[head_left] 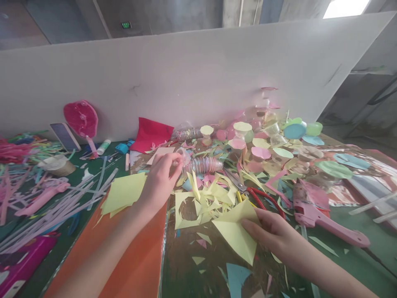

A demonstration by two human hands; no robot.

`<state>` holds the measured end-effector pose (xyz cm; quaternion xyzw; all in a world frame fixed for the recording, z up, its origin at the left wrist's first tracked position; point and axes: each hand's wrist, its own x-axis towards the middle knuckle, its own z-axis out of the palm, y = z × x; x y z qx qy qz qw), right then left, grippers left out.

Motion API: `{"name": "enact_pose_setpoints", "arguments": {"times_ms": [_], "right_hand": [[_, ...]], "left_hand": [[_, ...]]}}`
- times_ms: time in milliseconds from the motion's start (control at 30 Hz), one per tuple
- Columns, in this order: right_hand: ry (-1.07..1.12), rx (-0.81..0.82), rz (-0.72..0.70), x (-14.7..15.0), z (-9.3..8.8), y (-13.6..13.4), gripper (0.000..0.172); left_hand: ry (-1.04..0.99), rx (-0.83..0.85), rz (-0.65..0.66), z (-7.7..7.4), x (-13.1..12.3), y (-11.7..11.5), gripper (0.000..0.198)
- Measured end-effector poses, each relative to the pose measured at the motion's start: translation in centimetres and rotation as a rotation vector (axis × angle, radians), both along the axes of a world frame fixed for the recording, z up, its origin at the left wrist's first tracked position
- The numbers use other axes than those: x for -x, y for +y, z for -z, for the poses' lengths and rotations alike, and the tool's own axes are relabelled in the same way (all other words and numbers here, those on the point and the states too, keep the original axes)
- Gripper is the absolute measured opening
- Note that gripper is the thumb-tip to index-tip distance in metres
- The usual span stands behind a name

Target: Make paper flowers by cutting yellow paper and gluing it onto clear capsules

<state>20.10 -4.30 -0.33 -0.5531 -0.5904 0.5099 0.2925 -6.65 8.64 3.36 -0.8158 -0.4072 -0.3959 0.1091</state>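
Folded yellow paper [235,231] is located at about 5 o'clock from frame centre, on a green work mat [356,223] strewn with paper offcuts. Proceeding left to right, lilac plastic strips [77,207] and a pink hot-glue gun [43,198] are noted at 9 o'clock. A phone [65,136] is propped at 10 o'clock beside a pink heart-shaped paddle [81,120]. Loose yellow paper sheets [122,192] are placed on an orange board [133,252] at 8 o'clock. The left hand [159,182] is positioned at 10 o'clock from the folded paper, its fingers curled together and clamped on a small clear plastic piece [183,157], just beside a clear ringed plastic tube [201,164]. Red-handled scissors [266,198] lie at 2 o'clock from the paper, near yellow scraps [204,198]. The right hand [276,236] grips the paper's edge, its fingers [252,225] held together. A second pink hot-glue gun [322,219] is recorded at 3 o'clock, and paper-trimmed cups [260,153] are massed at 1 o'clock against a white partition [186,78].
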Motion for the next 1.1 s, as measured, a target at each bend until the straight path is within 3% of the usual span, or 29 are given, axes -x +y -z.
{"name": "enact_pose_setpoints", "arguments": {"times_ms": [200, 400, 900, 967, 1100], "right_hand": [[-0.024, -0.043, 0.069, 0.1, 0.0, -0.3, 0.037], [-0.033, -0.081, 0.186, 0.2, 0.2, -0.6, 0.044], [-0.085, -0.287, 0.045, -0.4, -0.7, 0.3, 0.009], [-0.095, -0.301, 0.041, -0.4, -0.7, 0.3, 0.011], [-0.181, -0.265, 0.021, -0.2, -0.5, 0.1, 0.032]], "left_hand": [[0.28, -0.271, 0.25, -1.4, -1.2, -2.1, 0.031], [0.402, -0.356, 0.343, -2.2, -1.7, -3.2, 0.03], [0.53, -0.445, 0.357, -1.6, -1.3, -2.7, 0.028], [0.54, -0.454, 0.362, -1.6, -1.3, -2.7, 0.027], [0.563, -0.499, 0.367, -1.7, -1.4, -2.8, 0.022]]}}
